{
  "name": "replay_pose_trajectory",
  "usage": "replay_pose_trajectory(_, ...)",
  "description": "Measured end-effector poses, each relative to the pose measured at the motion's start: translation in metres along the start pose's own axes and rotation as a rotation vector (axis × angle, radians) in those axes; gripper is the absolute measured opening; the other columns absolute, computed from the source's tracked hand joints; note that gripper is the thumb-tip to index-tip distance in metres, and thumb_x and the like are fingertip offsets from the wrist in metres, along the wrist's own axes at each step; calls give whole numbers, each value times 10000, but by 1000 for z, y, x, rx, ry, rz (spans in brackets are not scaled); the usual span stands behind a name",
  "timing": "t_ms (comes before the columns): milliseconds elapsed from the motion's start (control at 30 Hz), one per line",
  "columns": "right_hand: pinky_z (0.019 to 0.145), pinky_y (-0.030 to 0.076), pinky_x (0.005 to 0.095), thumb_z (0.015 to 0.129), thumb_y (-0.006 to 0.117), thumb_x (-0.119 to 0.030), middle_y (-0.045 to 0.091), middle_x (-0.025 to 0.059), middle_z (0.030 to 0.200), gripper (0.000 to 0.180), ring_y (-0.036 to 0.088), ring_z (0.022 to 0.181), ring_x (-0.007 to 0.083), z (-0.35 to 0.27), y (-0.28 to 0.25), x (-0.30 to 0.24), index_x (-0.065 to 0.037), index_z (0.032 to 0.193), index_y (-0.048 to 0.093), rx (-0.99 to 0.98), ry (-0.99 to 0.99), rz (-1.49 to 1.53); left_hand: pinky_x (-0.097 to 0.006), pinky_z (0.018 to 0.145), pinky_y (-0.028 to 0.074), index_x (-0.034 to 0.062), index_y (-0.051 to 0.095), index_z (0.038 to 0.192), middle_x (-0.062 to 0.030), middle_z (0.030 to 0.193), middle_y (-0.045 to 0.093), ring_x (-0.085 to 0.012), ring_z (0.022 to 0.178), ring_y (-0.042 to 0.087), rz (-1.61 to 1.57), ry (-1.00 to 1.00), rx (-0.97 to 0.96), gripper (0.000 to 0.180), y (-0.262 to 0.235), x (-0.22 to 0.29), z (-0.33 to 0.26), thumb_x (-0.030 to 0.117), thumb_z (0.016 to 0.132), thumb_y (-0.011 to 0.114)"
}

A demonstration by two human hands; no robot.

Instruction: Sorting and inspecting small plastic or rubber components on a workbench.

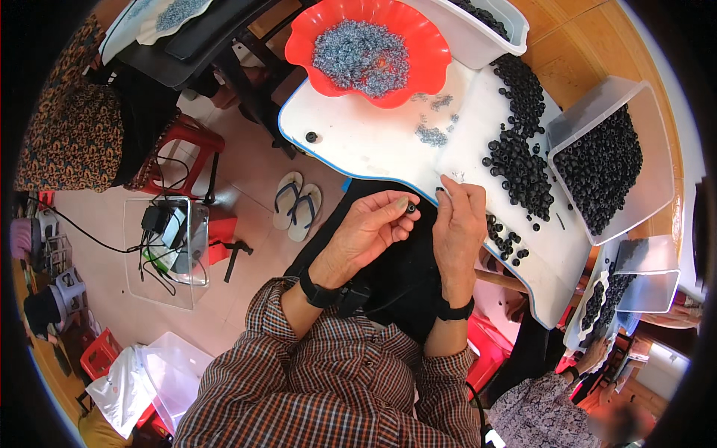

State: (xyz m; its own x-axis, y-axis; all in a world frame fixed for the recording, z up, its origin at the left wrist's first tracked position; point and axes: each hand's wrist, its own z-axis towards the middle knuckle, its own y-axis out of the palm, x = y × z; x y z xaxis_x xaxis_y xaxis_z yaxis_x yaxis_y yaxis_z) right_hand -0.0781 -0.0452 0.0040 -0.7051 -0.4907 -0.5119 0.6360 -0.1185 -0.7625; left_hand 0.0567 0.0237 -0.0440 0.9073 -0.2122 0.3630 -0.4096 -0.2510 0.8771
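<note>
My left hand (377, 224) pinches a small black round part (410, 208) with a hole in it between thumb and forefinger, over my lap. Close by on the right, my right hand (458, 228) is closed at the table's edge, thumb against fingers. A tiny dark bit shows at its fingertips, too small to name. On the white tabletop (358, 142), beyond my right hand, lies a pile of similar black parts (519, 168). A red scalloped bowl (296, 46) holds many small clear pieces (362, 56), and a few more clear pieces (431, 135) lie in front of it.
A tilted clear bin (562, 134) full of black parts stands at the right; a white tub (515, 37) is at the back. One black part (311, 137) sits near the table's left edge. Slippers (296, 205) and a red stool (196, 153) are on the floor. Other people sit nearby.
</note>
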Motion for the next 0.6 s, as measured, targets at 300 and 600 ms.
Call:
replay_pose_trajectory(300,616,497,321,858,625,3,586,105,897,156,612,683,226,-4,3,11,-14,1013,627,14,-31,62,-223,675,497,-22,583,1167,-99,936,644,-127,773,594,-128,-26,-29,257,1,-2,0,143,972,559)
replay_pose_trajectory(600,626,461,204,957,563,-64,646,61,944,219,575,703,84,-22,-16,11,25,1149,621,-69,499,998,-220,683,500,-15,591,1154,-86,938,651,-113,779,597,-74,-25,-43,256,13,-3,-1,163,974,562)
